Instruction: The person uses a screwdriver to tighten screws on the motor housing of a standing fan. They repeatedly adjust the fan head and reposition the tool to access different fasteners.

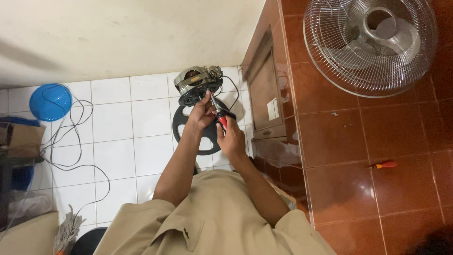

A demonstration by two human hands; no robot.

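The wire fan guard (370,45) lies on glossy red-brown tiles (339,141), well apart from the work. Over the white tiled floor (118,123), a grey fan motor (197,84) sits above a black round mount (181,123). The left hand (200,114) grips the motor's lower edge; the right hand (232,138) clasps a red-handled screwdriver (219,113), tip at the motor.

We see a dim, soft indoor view. Pale glare streaks the glossy red tiles (358,141), a soft shadow crosses the cream wall (118,38), and the hands look slightly blurred, perhaps from motion. Corners darken.
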